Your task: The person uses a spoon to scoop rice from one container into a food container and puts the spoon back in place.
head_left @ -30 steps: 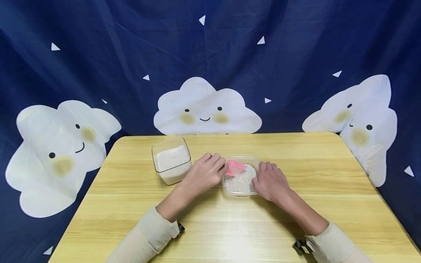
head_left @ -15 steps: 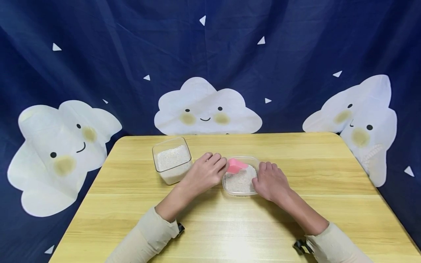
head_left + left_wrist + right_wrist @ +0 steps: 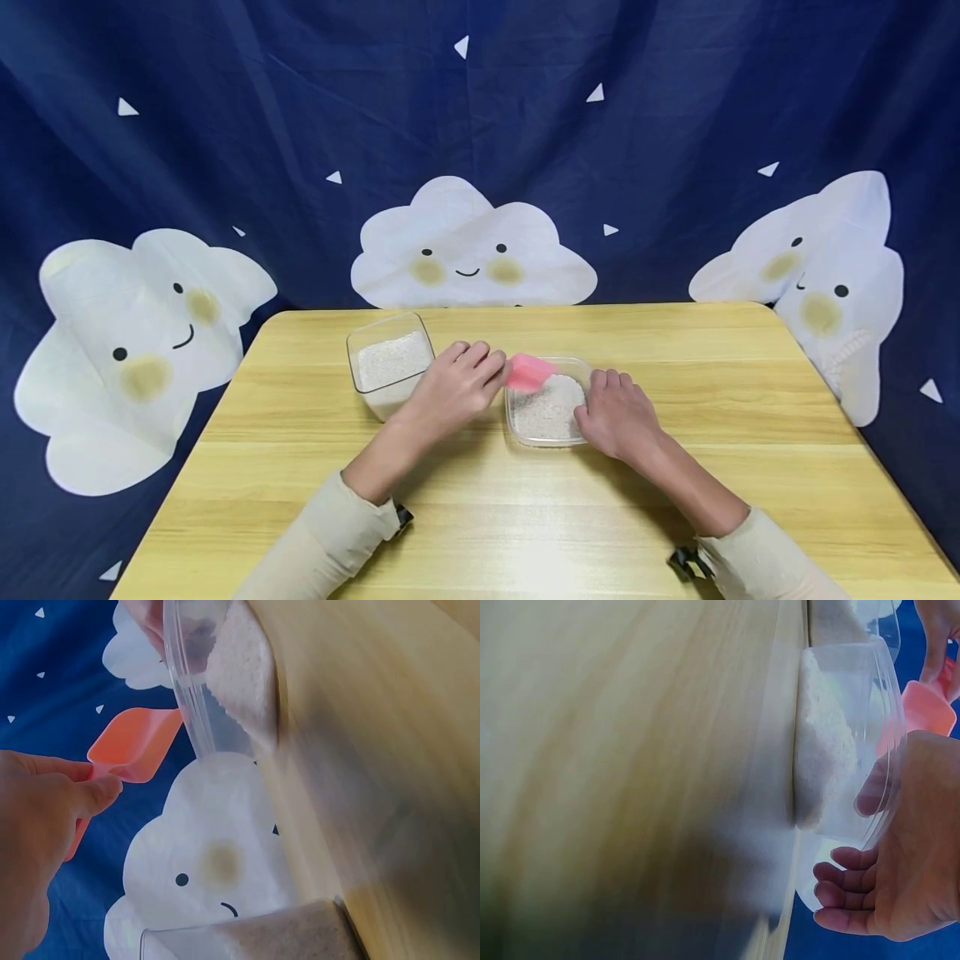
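Observation:
My left hand [image 3: 460, 383] pinches the handle of a pink scoop [image 3: 529, 372] between thumb and fingers. The scoop is above the left rim of a clear plastic container [image 3: 551, 442], and no grains show in it in the left wrist view. White rice-like grains [image 3: 550, 408] are heaped in that container. At its right side my right hand [image 3: 618, 414] grips the rim, thumb over the inside and fingers curled outside, as the right wrist view [image 3: 911, 847] shows. Left of my left hand stands a taller clear square container [image 3: 390, 362], partly filled with similar white grains and partly hidden by the hand.
Both containers stand on a light wood-grain table [image 3: 480, 517]. Behind the table's far edge hangs a dark blue curtain [image 3: 652, 167] printed with smiling clouds and small white triangles.
The scoop has tipped over and then risen slightly leftward with my left hand, toward the square container. My right hand and both containers have stayed in place.

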{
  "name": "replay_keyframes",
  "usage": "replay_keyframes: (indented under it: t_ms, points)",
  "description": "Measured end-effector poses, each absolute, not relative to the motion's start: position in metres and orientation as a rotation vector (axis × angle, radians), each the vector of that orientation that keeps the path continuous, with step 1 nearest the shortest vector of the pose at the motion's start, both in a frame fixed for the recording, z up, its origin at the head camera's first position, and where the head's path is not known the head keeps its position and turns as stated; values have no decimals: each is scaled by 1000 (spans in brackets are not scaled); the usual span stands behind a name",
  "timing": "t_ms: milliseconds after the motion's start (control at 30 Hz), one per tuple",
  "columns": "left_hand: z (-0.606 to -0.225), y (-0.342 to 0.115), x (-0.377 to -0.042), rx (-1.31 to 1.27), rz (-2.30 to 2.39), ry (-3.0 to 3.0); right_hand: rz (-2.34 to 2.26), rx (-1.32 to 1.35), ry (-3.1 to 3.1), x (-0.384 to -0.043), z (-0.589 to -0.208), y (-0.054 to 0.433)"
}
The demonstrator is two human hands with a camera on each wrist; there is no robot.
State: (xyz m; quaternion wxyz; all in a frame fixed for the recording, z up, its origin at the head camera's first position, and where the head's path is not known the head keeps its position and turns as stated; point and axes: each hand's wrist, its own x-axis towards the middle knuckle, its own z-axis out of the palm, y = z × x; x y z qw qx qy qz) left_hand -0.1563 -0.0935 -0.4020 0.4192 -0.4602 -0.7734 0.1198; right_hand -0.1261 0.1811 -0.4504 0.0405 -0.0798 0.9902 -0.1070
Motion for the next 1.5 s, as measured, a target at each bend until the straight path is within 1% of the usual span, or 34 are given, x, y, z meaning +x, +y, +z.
replay_keyframes:
  t_ms: [500,900,1500]
  points:
    - [-395,-116,-162,-1071,206,-1997,-326,-242,3026,-125,-449,181]
    - [-382,-138,-162,-1007,144,-2044,-340,-230,3011,-125,-449,181]
    - [-380,-175,-166,-918,84,-2026,-334,-232,3014,-125,-448,180]
